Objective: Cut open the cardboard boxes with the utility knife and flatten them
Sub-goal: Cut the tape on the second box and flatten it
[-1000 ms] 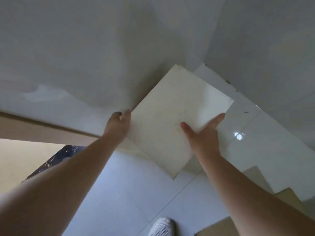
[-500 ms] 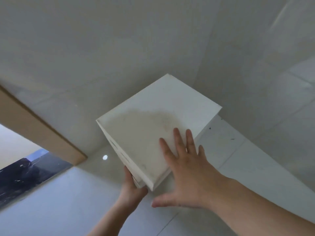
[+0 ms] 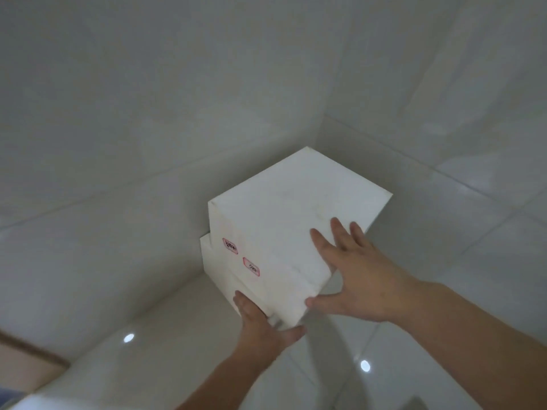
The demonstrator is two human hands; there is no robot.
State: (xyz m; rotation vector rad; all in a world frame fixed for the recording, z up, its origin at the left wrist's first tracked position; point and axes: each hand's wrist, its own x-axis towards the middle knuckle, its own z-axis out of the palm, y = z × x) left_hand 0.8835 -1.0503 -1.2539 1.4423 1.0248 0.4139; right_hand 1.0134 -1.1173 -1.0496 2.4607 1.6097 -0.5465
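Note:
A white cardboard box (image 3: pixel 284 208) stands in the corner where two white tiled walls meet, with two small red-edged labels (image 3: pixel 240 258) on its left face. A second white box or flap (image 3: pixel 219 270) shows below it at the left. My right hand (image 3: pixel 352 270) lies flat on the top face near the front corner, fingers spread, thumb along the near edge. My left hand (image 3: pixel 260 327) holds the lower front corner from below, fingers against the left face and thumb under the corner. No utility knife is in view.
White tiled walls (image 3: pixel 148 113) close in behind and to both sides of the box. The glossy white floor (image 3: pixel 177 365) reflects ceiling lights. A tan door frame or panel (image 3: pixel 26 362) shows at the lower left edge.
The view has swung toward the wall corner and the box now stands lower and closer to it. Its labelled left face has come into sight. Both hands stay on the box.

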